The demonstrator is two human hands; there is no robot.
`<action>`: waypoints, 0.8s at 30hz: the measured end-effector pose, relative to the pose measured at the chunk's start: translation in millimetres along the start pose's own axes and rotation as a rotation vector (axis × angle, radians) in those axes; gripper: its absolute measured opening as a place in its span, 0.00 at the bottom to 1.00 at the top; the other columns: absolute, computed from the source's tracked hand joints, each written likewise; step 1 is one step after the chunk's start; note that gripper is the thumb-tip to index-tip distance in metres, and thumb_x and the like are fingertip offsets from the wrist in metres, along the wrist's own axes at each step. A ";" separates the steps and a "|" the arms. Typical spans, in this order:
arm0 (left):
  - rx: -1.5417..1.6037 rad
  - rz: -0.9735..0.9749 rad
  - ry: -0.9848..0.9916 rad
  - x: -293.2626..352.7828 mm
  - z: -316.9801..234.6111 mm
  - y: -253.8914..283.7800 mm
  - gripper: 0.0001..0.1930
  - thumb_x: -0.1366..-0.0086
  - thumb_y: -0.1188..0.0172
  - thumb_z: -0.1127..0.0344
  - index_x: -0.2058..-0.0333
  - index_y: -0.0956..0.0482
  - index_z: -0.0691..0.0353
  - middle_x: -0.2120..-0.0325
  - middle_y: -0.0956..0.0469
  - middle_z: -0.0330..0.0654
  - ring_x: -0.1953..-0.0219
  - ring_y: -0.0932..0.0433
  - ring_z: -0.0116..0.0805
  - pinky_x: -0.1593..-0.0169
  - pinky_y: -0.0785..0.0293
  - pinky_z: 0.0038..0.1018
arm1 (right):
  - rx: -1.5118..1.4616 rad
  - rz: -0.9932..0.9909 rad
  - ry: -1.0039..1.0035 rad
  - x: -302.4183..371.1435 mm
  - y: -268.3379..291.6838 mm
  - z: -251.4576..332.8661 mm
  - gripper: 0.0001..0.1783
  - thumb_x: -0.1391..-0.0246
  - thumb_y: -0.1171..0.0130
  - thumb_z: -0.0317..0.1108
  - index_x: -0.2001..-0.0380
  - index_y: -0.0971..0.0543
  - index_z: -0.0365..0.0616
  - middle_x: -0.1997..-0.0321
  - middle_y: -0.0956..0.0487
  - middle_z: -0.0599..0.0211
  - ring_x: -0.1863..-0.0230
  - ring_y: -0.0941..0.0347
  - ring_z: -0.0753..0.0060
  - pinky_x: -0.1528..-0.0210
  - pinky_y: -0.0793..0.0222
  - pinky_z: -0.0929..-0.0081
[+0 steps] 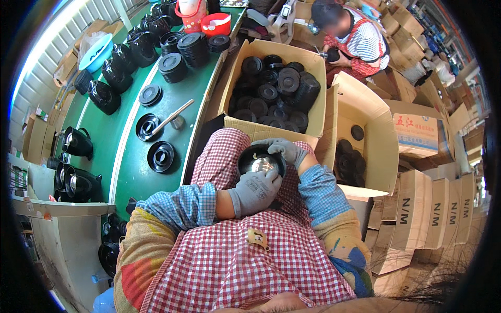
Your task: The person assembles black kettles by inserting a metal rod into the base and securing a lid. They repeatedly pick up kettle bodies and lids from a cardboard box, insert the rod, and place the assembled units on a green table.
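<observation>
Busy workshop packed with cardboard, long green worktop [138, 195] running up through 9 to 11 o'clock.

Dead centre, just over a red-and-white gingham apron [224, 255], there's a round black bowl-shaped piece with a shiny metallic inside [259, 163]. The grey-gloved right hand [288, 151] has its fingers clamped on the rim at the piece's 1 o'clock; the grey-gloved left hand [255, 193] comes in from its 6 o'clock, fingers bent over the shiny part, though I can't tell if they're gripping. A brown cardboard box crammed with round black lids [288, 81] sits at 12, a less-filled brown box [377, 151] at 3. On the worktop, around 10, a straight metal rod [180, 110] lies partly over a black ringed disc [142, 125]. Someone in a striped top [369, 41] is hunched at 1.
</observation>
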State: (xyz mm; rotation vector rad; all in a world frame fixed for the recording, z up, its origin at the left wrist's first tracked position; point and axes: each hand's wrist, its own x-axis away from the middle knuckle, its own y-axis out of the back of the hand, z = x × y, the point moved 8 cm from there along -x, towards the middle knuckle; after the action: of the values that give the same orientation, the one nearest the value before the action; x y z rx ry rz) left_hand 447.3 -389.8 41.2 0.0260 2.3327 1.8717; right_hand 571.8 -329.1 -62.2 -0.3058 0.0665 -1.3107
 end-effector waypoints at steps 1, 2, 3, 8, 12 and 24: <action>0.205 0.060 0.114 -1.0 9.1 6.8 0.19 0.38 0.36 0.58 0.54 0.20 0.66 0.51 0.22 0.49 0.60 0.17 0.44 0.65 0.18 0.36 | -0.010 -0.008 -0.017 2.0 6.2 -0.7 0.35 0.44 0.40 0.51 0.39 0.23 0.40 0.39 0.21 0.56 0.39 0.26 0.62 0.31 0.35 0.65; 0.300 -0.044 0.033 0.1 9.3 29.2 0.17 0.39 0.35 0.61 0.55 0.20 0.66 0.51 0.22 0.49 0.59 0.17 0.44 0.63 0.18 0.36 | 0.295 -0.080 0.027 5.3 19.1 6.8 0.35 0.44 0.37 0.51 0.39 0.23 0.41 0.40 0.21 0.57 0.40 0.25 0.65 0.32 0.34 0.63; 0.394 -0.149 -0.043 8.7 16.5 52.2 0.16 0.39 0.35 0.64 0.55 0.19 0.66 0.51 0.21 0.49 0.58 0.17 0.44 0.61 0.18 0.35 | 0.400 -0.246 -0.004 12.0 22.4 20.0 0.31 0.44 0.37 0.51 0.42 0.21 0.42 0.43 0.19 0.58 0.42 0.24 0.65 0.36 0.32 0.62; 0.237 -0.718 0.575 130.5 177.0 98.6 0.09 0.39 0.33 0.72 0.59 0.16 0.62 0.60 0.16 0.49 0.59 0.15 0.41 0.54 0.20 0.31 | 1.348 -0.645 0.308 52.4 -22.9 131.5 0.22 0.52 0.31 0.53 0.64 0.15 0.47 0.63 0.17 0.64 0.59 0.23 0.54 0.42 0.29 0.59; 0.148 -0.788 1.300 323.8 300.8 33.9 0.13 0.34 0.37 0.59 0.63 0.15 0.64 0.69 0.16 0.48 0.65 0.17 0.45 0.59 0.23 0.35 | 1.573 -0.441 0.179 39.7 -51.9 106.3 0.35 0.64 0.30 0.66 0.60 0.15 0.50 0.56 0.18 0.63 0.46 0.26 0.53 0.28 0.52 0.37; 0.284 -0.458 1.659 401.2 309.4 -64.5 0.20 0.37 0.40 0.58 0.52 0.19 0.65 0.54 0.21 0.53 0.48 0.23 0.49 0.45 0.28 0.35 | 1.322 -0.209 0.201 34.9 -29.2 86.0 0.35 0.52 0.33 0.64 0.46 0.18 0.57 0.41 0.21 0.69 0.33 0.33 0.50 0.28 0.54 0.38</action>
State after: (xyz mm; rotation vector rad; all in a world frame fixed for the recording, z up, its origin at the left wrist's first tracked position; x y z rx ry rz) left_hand 95.4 -61.0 -129.1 -2.5600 2.7279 1.2699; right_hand 572.4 -353.2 32.1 0.9626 -0.6586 -1.3273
